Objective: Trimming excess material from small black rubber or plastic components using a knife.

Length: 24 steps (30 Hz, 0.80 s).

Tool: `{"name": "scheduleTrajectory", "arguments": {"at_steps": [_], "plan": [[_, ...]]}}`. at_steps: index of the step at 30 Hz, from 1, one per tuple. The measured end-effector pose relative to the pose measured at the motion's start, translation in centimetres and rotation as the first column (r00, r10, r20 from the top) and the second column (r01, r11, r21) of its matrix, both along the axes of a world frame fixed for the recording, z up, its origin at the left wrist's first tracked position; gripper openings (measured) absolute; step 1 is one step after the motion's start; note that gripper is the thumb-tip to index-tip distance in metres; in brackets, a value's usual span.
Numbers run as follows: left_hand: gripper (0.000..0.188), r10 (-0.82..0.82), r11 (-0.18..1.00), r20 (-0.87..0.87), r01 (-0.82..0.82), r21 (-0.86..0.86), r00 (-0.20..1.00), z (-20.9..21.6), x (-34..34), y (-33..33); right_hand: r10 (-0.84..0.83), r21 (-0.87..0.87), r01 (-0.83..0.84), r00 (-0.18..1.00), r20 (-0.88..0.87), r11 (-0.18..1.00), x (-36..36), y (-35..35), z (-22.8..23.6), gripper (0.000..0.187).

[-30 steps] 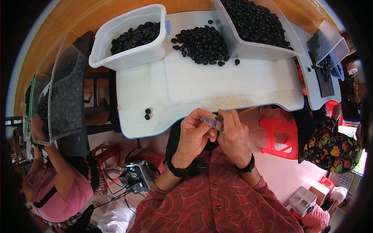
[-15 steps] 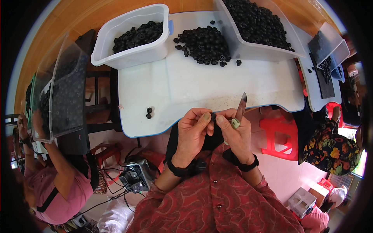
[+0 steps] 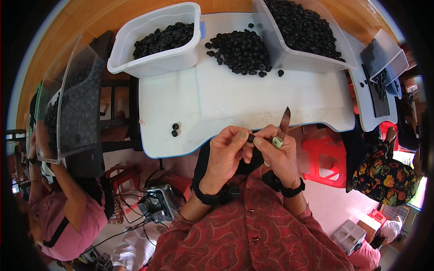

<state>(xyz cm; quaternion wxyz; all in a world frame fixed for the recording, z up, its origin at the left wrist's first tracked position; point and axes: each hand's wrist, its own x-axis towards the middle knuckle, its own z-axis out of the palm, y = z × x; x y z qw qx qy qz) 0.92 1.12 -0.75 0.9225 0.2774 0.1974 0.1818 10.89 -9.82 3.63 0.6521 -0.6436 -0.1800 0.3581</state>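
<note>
Since half a second ago the knife (image 3: 283, 127) has barely shifted, its blade still pointing up and away over the near edge of the white tabletop (image 3: 253, 101); a second ago it lay flat between the two hands. A person in a red patterned shirt works at that edge, both hands drawn close together just below it.

The left hand (image 3: 224, 156) is curled narrow, its thumb and fingertips pinching a small dark fruit (image 3: 250, 138) against the right thumb. The right hand (image 3: 281, 156) is closed around the knife's pale green handle, the blade rising clear of the fingers. The fruit sits between the two thumbs, just off the tabletop's rim.

As for progress, much appears left. A loose heap of dark fruits (image 3: 240, 50) waits at the far side of the tabletop, beside a white tub (image 3: 156, 49) partly filled with more and a larger clear bin (image 3: 304, 36) piled high. Only two fruits (image 3: 174, 129) lie apart near the front left corner, possibly ones already handled, though that cannot be told from here.

At the left, another person in a pink top (image 3: 68, 221) holds a clear bin (image 3: 70, 108) of the same dark fruits. A red stool (image 3: 326, 158) stands under the tabletop at the right.
</note>
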Motion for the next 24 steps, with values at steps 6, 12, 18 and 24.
{"name": "scheduleTrajectory", "arguments": {"at_steps": [6, 12, 18, 24], "plan": [[0.016, -0.056, 0.998, 0.03, 0.056, 0.009, 0.998, -1.0, -0.3, 0.5, 0.027, -0.018, -0.027, 0.999, -0.019, 0.999, 0.2, -0.2, 0.2, 0.004], [0.016, -0.047, 0.992, 0.114, 0.06, -0.115, 0.992, -1.0, -0.1, 0.6, -0.042, -0.142, 0.058, 0.993, 0.112, 0.988, 0.0, -0.2, -0.8, 0.004], [0.017, -0.016, 0.981, 0.201, 0.054, -0.184, 0.979, -1.2, -0.2, 0.6, 0.066, -0.141, 0.058, 0.671, 0.738, 0.988, -0.5, -0.2, -1.8, 0.017], [0.021, 0.009, 0.986, 0.228, 0.028, -0.161, 0.974, -0.9, -0.2, 0.2, 0.217, -0.3, 0.105, 0.475, 0.853, 0.948, -1.2, -0.1, -1.6, 0.036]]}}
